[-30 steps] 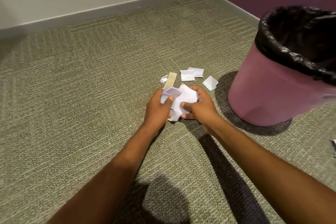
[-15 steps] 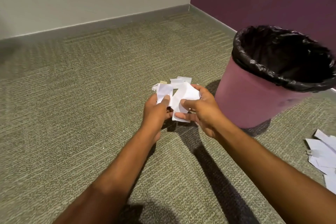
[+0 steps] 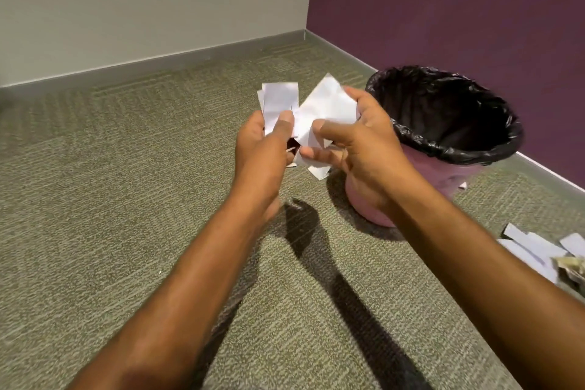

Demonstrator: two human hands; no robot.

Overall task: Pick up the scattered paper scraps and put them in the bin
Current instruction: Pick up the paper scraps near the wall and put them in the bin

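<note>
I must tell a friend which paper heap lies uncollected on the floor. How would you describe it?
Find the pink bin with a black liner by the purple wall. Nearer the viewer than the bin, at the right edge, a heap of white strips lies on the carpet. Unlike the scraps in the left hand and right hand, nothing touches it.

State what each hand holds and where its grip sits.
Left hand pinches a small stack of scraps at its lower end; right hand holds a larger bunch by its lower right side.
</note>
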